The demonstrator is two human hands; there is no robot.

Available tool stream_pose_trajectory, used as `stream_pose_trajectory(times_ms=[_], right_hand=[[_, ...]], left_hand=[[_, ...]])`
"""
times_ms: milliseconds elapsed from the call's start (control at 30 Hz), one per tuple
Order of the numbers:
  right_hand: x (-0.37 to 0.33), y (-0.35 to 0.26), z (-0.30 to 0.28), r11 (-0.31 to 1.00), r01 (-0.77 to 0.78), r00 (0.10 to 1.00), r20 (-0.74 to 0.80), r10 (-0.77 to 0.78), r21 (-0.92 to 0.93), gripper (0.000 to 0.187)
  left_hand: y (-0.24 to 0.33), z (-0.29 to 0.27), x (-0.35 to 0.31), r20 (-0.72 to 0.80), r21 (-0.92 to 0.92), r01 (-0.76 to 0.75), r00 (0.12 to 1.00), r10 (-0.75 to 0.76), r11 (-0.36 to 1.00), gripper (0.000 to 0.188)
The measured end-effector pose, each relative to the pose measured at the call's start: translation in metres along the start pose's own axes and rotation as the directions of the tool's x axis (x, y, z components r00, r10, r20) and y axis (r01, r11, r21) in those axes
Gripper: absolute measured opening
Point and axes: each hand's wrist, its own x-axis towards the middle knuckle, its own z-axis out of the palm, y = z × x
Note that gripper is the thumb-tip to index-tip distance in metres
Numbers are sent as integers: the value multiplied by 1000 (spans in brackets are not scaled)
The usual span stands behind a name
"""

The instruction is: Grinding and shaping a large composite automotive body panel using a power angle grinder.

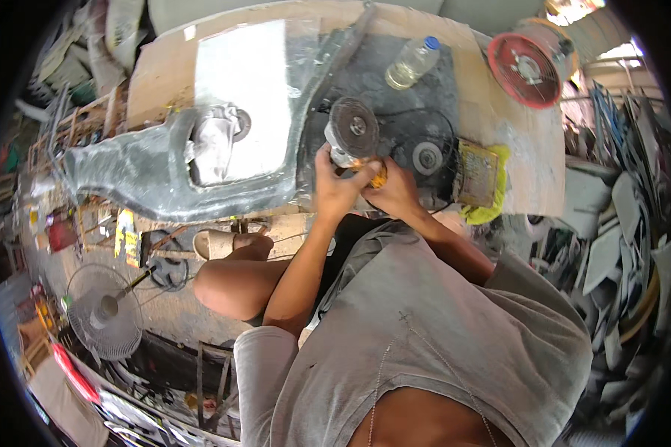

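Over the near edge of the table, both my hands are on an angle grinder (353, 128), whose round dark disc faces up. My left hand (337, 182) grips it by the head, just below the disc. Wrapped round its orange body is my right hand (393, 190). A second round disc (428, 158) lies on the dark sheet to the right, inside a loop of black cord (449, 127). To the left stretches a large grey moulded panel (138, 160) with a wide opening. A crumpled pale cloth (215, 141) lies within that opening, partly over another disc (241, 124).
A clear bottle with a blue cap (412, 63) lies farther back. At the right are a worn rectangular tin (477, 173) on a yellow-green cloth (499, 201) and a red round fan (525, 69). Stacked panels (611, 246) crowd the right side; a standing fan (104, 311) is lower left.
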Motion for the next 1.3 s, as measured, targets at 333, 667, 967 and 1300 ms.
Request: stream_pose_trajectory(times_ms=[333, 667, 967, 1300], right_hand=[[6, 55, 40, 897, -275, 958, -18, 287, -345, 61], [109, 24, -22, 916, -240, 958, -76, 277, 321, 69], [127, 58, 22, 920, 377, 926, 62, -372, -111, 53], [160, 16, 13, 590, -694, 719, 376, 584, 413, 77]], left_hand=[[-142, 14, 46, -198, 646, -30, 958, 205, 763, 84], [-154, 26, 54, -245, 608, -105, 918, 312, 787, 82], [-161, 33, 57, -339, 486, -141, 879, 335, 862, 78], [-148, 38, 52, -358, 589, -90, 862, 359, 803, 80]])
